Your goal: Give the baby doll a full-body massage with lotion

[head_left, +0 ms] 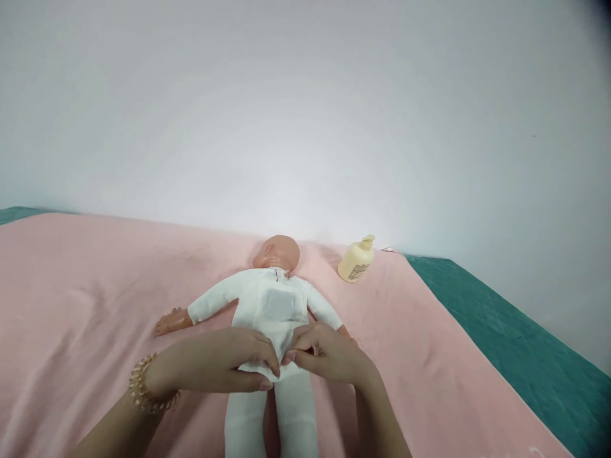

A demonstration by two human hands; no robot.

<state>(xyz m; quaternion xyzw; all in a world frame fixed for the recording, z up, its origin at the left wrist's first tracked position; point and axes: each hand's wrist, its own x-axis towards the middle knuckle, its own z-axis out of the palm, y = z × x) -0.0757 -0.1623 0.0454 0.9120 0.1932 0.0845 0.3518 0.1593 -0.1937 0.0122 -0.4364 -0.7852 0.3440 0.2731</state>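
A baby doll with a bare head and a white cloth body lies stretched out, its head away from me. A grey rectangular patch sits on its torso. Both my hands meet over the hips, at a white diaper-like cloth. My left hand, below a beaded bracelet, comes from the left with thumb and forefinger pinched at this cloth's lower edge. From the other side, my right hand is closed, its fingertips pinching the same cloth. The hands partly hide the hips.
A pale yellow pump bottle stands right of the doll's head. Beneath everything spreads a wrinkled pink sheet, with a green cover showing at the right. A plain pale wall rises behind.
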